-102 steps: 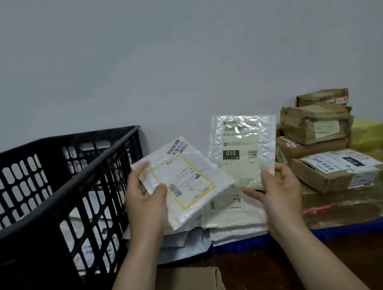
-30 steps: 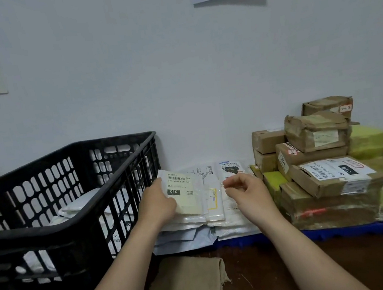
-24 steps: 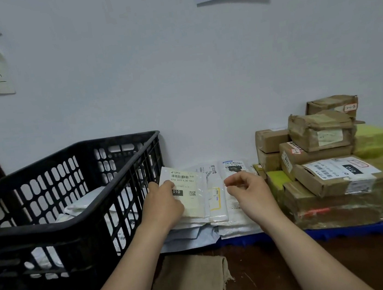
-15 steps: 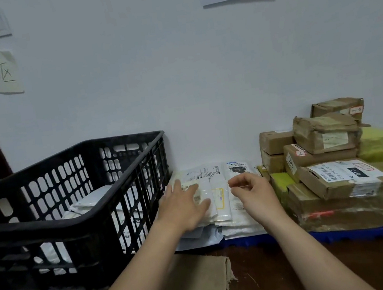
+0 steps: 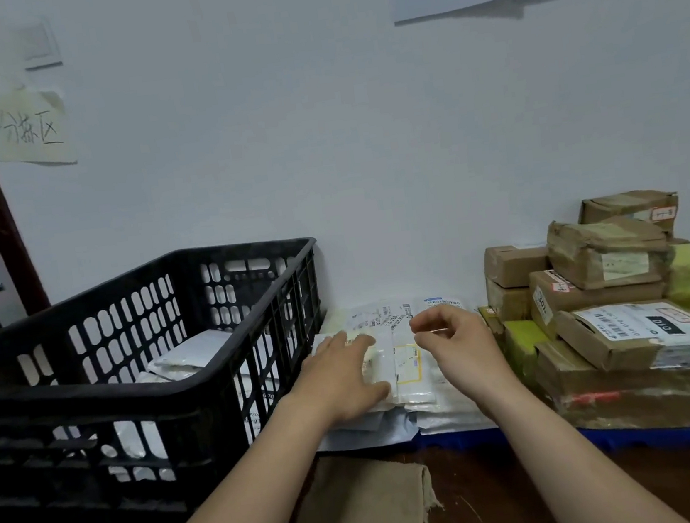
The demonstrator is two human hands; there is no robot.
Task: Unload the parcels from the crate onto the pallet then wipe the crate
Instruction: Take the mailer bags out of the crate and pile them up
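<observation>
Black crate [image 5: 89, 390] holds mailers [image 5: 190, 358]; left fingers [image 5: 345, 344] flat on pallet pile [image 5: 408, 368], right fingers [image 5: 431, 323] loosely curled, empty.

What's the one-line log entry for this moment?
left hand: flat on white plastic mailer stack | right hand: empty, loosely curled | black plastic crate: parcels inside
</observation>
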